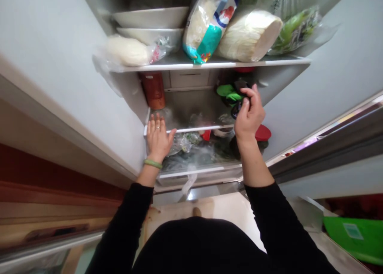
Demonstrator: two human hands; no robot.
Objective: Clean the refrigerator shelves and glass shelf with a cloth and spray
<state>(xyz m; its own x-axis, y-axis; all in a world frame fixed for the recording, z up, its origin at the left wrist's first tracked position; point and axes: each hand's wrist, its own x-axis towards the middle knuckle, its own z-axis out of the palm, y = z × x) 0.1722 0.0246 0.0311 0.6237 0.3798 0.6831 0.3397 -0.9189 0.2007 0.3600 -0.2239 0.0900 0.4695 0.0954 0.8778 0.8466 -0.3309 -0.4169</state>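
My left hand (159,137) lies flat with fingers spread on the left end of the middle glass shelf (191,128), across its white front edge. On the right side of that shelf, my right hand (250,112) is curled, thumb and fingers bent towards each other. What it grips, if anything, is hidden. Just beyond its fingers are a bright green crumpled item (229,93) and some dark objects I cannot make out. An orange-brown canister (154,90) stands at the back left, beyond my left hand.
The upper shelf (185,67) carries white bowls (152,18), a blue-and-teal bag (206,30), a large cut pale vegetable (251,34) and bagged greens (296,30). Below are bagged vegetables (187,142) and a red lid (263,133). Fridge walls flank both arms.
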